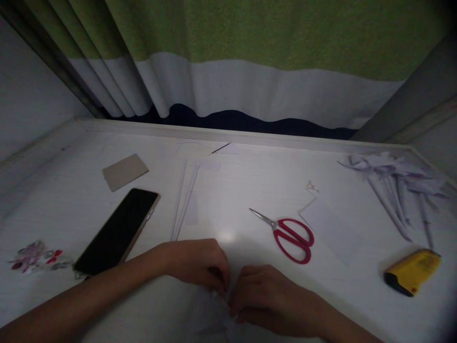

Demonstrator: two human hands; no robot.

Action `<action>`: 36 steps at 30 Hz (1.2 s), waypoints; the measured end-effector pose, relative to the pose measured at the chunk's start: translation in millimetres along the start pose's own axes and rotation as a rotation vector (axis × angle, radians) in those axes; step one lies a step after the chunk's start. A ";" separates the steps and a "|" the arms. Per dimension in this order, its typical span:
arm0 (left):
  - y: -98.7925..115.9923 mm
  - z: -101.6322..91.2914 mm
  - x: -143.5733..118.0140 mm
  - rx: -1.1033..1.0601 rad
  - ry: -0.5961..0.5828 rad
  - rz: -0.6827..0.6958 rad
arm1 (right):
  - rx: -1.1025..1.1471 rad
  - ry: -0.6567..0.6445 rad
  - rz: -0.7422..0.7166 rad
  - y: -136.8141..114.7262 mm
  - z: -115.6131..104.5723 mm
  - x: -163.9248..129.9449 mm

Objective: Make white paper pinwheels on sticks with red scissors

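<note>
Pinched narrowly on a small white paper piece (pixel 217 305), left hand (pixel 196 264); right hand (pixel 266 297) likewise, fingertips meeting.

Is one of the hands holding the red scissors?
No. The red scissors lie alone on the white table, apart from the right hand and left hand, which pinch white paper.

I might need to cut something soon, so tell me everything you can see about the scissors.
The scissors have red loop handles that look like plastic and short silvery metal blades. They are shut and lie flat on the white table, blades pointing up-left, handles toward the lower right. They sit right of centre, beyond the right hand, with nothing holding them. A white paper sheet lies close by the handles; whether it touches them is unclear.
</note>
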State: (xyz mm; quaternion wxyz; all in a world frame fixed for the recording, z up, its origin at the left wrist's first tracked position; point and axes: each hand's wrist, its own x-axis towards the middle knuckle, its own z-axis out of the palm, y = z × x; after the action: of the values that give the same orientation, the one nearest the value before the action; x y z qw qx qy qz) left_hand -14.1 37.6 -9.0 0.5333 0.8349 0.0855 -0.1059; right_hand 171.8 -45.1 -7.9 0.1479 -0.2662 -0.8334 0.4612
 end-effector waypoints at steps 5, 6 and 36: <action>5.6 -2.0 -1.1 -0.055 -0.039 -0.049 | 0.011 -0.012 0.043 0.9 1.9 -0.7; 6.8 -3.1 -0.9 -0.062 -0.044 -0.058 | 0.009 -0.013 0.054 0.8 1.8 -0.8; 18.8 -1.3 8.5 0.131 -0.009 -0.072 | 0.081 0.062 0.123 -1.1 5.5 2.1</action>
State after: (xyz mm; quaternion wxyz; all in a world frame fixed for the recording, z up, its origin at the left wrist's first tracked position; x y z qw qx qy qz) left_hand -1.1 31.2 5.7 0.4739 0.8639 0.1058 -0.1342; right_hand 167.1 -48.1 -9.9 0.1558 -0.3248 -0.7911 0.4943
